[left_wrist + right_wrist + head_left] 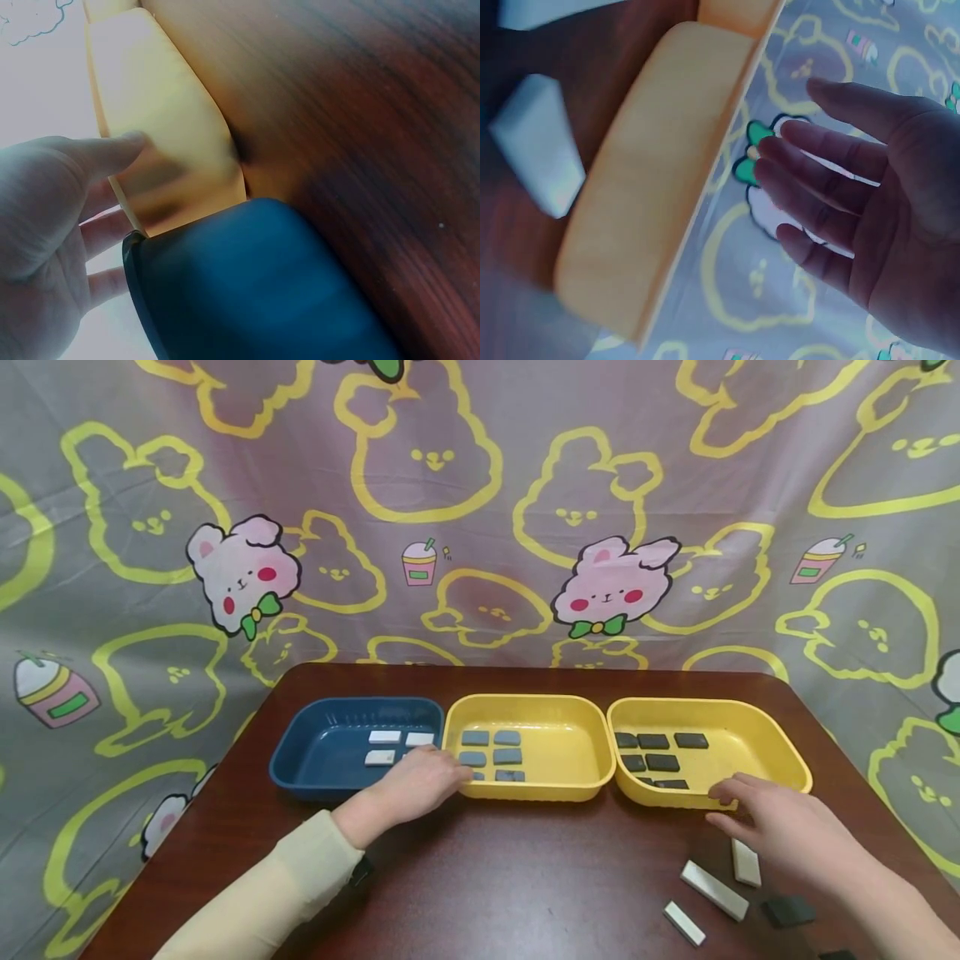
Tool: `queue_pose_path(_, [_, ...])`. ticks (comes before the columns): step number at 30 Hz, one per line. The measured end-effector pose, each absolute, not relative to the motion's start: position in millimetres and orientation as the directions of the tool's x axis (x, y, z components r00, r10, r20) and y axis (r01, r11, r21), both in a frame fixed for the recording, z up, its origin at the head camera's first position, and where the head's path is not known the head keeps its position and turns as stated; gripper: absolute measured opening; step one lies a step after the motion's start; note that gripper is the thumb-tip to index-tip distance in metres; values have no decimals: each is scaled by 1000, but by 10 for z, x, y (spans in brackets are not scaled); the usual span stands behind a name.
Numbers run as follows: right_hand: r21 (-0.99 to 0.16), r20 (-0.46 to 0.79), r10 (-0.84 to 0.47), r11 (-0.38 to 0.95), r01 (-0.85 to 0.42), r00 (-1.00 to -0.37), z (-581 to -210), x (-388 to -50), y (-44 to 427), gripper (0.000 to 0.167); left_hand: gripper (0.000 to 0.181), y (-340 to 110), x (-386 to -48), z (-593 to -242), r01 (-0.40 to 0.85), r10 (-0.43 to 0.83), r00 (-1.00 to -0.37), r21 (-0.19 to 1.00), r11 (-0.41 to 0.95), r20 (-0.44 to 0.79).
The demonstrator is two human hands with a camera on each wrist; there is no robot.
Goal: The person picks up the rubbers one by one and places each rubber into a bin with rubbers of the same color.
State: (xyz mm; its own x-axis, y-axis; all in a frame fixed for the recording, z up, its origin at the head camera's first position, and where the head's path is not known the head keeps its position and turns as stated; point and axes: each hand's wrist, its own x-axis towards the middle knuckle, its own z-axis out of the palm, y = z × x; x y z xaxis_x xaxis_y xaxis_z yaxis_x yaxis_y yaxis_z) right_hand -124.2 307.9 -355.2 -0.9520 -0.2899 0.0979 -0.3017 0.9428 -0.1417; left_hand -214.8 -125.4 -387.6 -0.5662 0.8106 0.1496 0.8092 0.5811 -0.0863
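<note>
My left hand (pixel 423 781) is over the meeting rims of the blue tray (pixel 307 777) and the middle yellow tray (pixel 581 727). Its thumb lies in front of the yellow wall in the left wrist view; the fingertips are hidden behind the rim, with nothing visible in its grasp. Close by are grey tiles (pixel 507 756) in the middle tray and white tiles (pixel 379 757) in the blue one. My right hand (pixel 780 827), fingers loosely extended and holding nothing visible, hovers at the front rim of the right yellow tray (pixel 750 735), which holds black tiles (pixel 662 763).
Below the right hand lie a long white block (pixel 714 890), a smaller white block (pixel 684 923) and another white block (pixel 746 863). A black piece (pixel 789 910) lies beside them. Another dark piece (pixel 362 870) sits by the left sleeve. A patterned curtain (pixel 480 527) hangs behind the table.
</note>
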Motion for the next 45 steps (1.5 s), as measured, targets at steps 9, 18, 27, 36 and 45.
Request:
queue_pose_path(9, [-119, -24, -128, 985, -125, -991, -3805, -1134, 3348, 21, 7, -1270, -2170, -3868, 809, 808, -570, -71, 584, 148])
queue_pose_path(18, [-90, -187, -9, 996, 8, -982, -4028, -1142, 3376, 47, 8, -1258, -2165, -3878, 806, 804, -576, -62, 589, 145])
queue_pose_path(27, [-87, -244, 4, 996, 26, -970, -4079, -1194, 3370, 42, 9, -1246, -2154, -3860, 805, 803, -578, -61, 590, 144])
queue_pose_path(36, [-97, -159, -89, 993, -74, -983, -4135, -1180, 3360, 25, 8, -1251, -2150, -3873, 810, 807, -573, -51, 584, 146])
queue_pose_path(45, [-136, -73, -142, 982, -132, -987, -4197, -1149, 3379, 24, 9, -1256, -2143, -3873, 807, 803, -578, -40, 589, 146])
